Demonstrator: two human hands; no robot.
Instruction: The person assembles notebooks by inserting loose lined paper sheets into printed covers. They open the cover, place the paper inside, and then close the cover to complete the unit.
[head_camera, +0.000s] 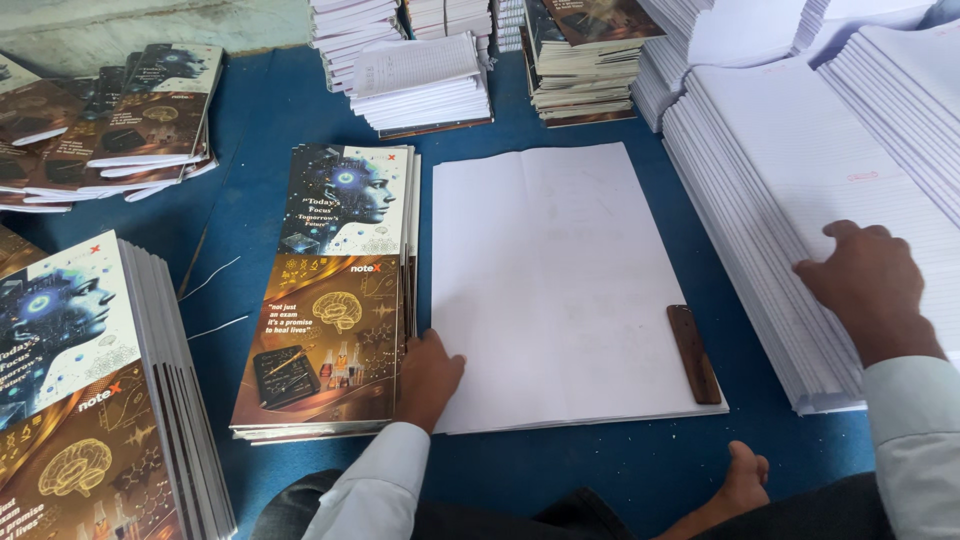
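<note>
Blue floor (600, 470): left hand (428, 375) at cover stack (335, 300) edge; right hand (865, 280) on ruled sheets (800, 170).

To your far left, finished printed-cover notebooks (110, 110) lie fanned out, with another tall pile (90, 400) at the near left. Ahead, stacks of ruled pages (425, 85) crowd the back. Two thin wires (215, 300) lie on the blue floor covering (600, 470).

Both arms wear long, pale grey-white shirt sleeves with buttoned cuffs that end at the wrists. The left hand (428, 375) and right hand (868, 280) are bare, without rings, watch or gloves. Dark trousers cover the legs, and one foot (742, 480) is bare.
</note>
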